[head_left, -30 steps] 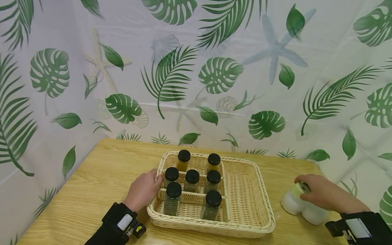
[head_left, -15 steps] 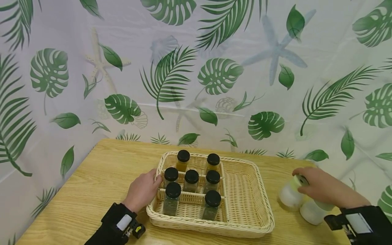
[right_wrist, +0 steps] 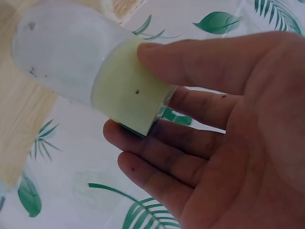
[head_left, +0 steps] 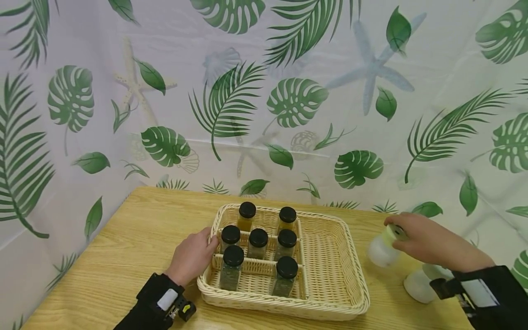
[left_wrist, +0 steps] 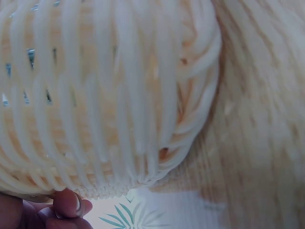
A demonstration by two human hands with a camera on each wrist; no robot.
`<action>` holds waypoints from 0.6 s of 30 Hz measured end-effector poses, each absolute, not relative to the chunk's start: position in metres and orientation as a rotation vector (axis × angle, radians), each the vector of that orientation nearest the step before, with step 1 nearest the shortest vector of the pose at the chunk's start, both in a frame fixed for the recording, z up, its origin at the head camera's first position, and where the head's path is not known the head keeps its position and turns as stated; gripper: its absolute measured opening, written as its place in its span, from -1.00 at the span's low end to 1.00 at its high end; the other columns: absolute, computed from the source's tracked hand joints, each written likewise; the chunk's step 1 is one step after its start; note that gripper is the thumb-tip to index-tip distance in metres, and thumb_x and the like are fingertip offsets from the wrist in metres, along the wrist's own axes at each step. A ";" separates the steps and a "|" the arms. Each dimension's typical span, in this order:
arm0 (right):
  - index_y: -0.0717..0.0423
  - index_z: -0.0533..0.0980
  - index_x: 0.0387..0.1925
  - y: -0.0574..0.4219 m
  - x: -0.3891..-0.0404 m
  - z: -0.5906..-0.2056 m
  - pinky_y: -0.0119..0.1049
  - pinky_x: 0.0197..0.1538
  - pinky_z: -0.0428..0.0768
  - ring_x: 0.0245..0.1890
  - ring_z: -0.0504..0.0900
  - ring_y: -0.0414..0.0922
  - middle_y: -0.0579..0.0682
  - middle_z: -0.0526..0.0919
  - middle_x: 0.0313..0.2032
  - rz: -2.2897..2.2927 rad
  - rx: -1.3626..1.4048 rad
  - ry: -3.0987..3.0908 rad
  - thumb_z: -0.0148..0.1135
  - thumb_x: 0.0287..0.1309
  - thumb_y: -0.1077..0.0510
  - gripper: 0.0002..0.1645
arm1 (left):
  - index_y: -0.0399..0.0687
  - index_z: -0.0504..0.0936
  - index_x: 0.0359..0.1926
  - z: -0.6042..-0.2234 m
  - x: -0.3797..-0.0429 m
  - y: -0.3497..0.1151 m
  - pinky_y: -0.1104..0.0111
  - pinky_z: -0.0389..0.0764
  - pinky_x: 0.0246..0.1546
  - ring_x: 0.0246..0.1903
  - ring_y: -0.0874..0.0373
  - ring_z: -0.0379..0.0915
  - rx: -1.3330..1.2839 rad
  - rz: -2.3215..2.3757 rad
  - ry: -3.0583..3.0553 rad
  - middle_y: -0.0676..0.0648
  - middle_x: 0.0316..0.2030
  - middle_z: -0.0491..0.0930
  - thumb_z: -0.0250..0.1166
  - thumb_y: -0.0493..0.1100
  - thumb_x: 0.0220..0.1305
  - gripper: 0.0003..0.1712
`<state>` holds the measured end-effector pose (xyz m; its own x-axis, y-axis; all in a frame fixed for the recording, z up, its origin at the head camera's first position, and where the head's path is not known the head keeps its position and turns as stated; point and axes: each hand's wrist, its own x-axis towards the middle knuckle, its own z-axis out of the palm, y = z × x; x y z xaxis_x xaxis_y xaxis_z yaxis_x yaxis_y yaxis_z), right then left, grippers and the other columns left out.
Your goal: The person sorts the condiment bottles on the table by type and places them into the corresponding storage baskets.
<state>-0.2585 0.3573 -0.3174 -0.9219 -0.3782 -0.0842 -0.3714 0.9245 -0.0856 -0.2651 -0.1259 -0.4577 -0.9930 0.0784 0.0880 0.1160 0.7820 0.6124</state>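
My right hand (head_left: 429,243) grips a rounded clear shaker jar (head_left: 381,251) by its pale yellow-green cap (right_wrist: 128,86), thumb on one side and fingers on the other. White contents show through its wall in the right wrist view. A second rounded jar (head_left: 420,286) with white contents stands on the table, partly behind my right wrist. At the left end of a wicker basket (head_left: 330,261), my left hand (head_left: 193,256) holds the rim, its fingers curled over the edge. Several black-capped spice jars (head_left: 258,243) stand in the basket's divided left part.
The wooden table (head_left: 144,229) bears the basket and the standing jar. Woven dividers (head_left: 264,266) split the basket's left part, while its right part is one long compartment. A leaf-printed white cloth (head_left: 247,114) hangs behind and beside the table.
My right hand has lifted the yellow-capped jar and moved it left, away from the other rounded jar. The left hand and the basket stay in place.
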 end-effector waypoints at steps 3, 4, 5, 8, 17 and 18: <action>0.27 0.57 0.06 0.350 -0.258 -0.313 0.11 -0.02 0.60 0.01 0.63 0.17 0.18 0.67 -0.03 -0.089 -0.601 2.992 0.41 0.11 0.18 -0.52 | -0.06 0.55 -0.18 -0.458 -0.265 -0.125 0.34 0.18 -0.65 -0.73 0.17 0.22 -0.162 -1.006 -2.909 0.04 -0.70 0.27 -0.01 -0.05 0.55 -0.74; 0.27 0.56 0.07 0.348 -0.258 -0.312 0.11 -0.02 0.61 0.01 0.63 0.17 0.18 0.66 -0.02 -0.089 -0.603 2.995 0.41 0.11 0.18 -0.52 | -0.06 0.55 -0.18 -0.458 -0.265 -0.125 0.34 0.17 -0.65 -0.73 0.17 0.21 -0.163 -1.009 -2.909 0.04 -0.70 0.26 -0.01 -0.05 0.55 -0.74; 0.28 0.56 0.07 0.345 -0.258 -0.311 0.12 -0.01 0.60 0.02 0.62 0.19 0.19 0.66 -0.01 -0.083 -0.606 3.000 0.41 0.10 0.19 -0.51 | -0.06 0.55 -0.18 -0.459 -0.265 -0.126 0.34 0.17 -0.65 -0.74 0.17 0.21 -0.164 -1.011 -2.909 0.05 -0.70 0.26 -0.01 -0.05 0.55 -0.74; 0.31 0.57 0.07 0.339 -0.258 -0.307 0.11 -0.03 0.61 0.01 0.63 0.18 0.21 0.66 -0.03 -0.070 -0.634 3.020 0.42 0.08 0.22 -0.51 | -0.06 0.55 -0.17 -0.459 -0.264 -0.126 0.34 0.16 -0.65 -0.74 0.17 0.20 -0.168 -1.016 -2.905 0.05 -0.71 0.25 -0.01 -0.06 0.55 -0.74; 0.29 0.56 0.07 0.322 -0.259 -0.294 -0.03 -0.16 0.64 -0.13 0.66 0.07 0.15 0.66 -0.10 -0.065 -0.747 3.038 0.43 0.08 0.23 -0.51 | -0.05 0.55 -0.17 -0.460 -0.264 -0.125 0.35 0.15 -0.66 -0.75 0.18 0.19 -0.176 -1.006 -2.899 0.06 -0.72 0.24 -0.02 -0.05 0.55 -0.74; 0.29 0.56 0.07 0.320 -0.258 -0.293 -0.04 -0.17 0.64 -0.13 0.66 0.05 0.14 0.66 -0.10 -0.074 -0.748 3.037 0.43 0.09 0.23 -0.51 | -0.05 0.55 -0.18 -0.460 -0.264 -0.125 0.35 0.15 -0.66 -0.75 0.18 0.19 -0.175 -1.003 -2.900 0.06 -0.72 0.24 -0.02 -0.05 0.55 -0.73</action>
<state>-0.2584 0.3195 -0.2933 -0.8855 -0.4647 -0.0014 -0.4640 0.8845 -0.0491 -0.2638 -0.1252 -0.4600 -0.9912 0.0850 0.1018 0.1298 0.7809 0.6110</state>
